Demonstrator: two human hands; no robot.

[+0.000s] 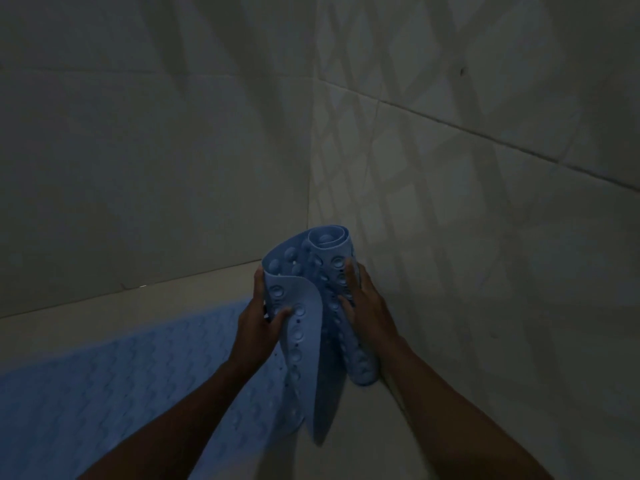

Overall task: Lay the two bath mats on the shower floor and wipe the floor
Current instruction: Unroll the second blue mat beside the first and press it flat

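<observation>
Dim tiled walls (450, 168) meet in a corner, and the pale shower floor (104, 303) runs up to it. One blue mat (104, 375) is already laid flat on the floor, left of the corner and close to the back wall. The second mat (311, 306) is held upright just in front of the corner, partly rolled, its suction cups turned outward and its lower end close to the floor; whether it touches cannot be told. The roll is gripped by the right hand (367, 306), fingers curled round it, probably so that it is kept from springing open. The loose flap is pinched by the left hand (259, 323), thumb over its edge, apparently so that it can be drawn away from the corner and unrolled beside the flat mat. Wiping is judged not yet begun; no cloth is seen.
</observation>
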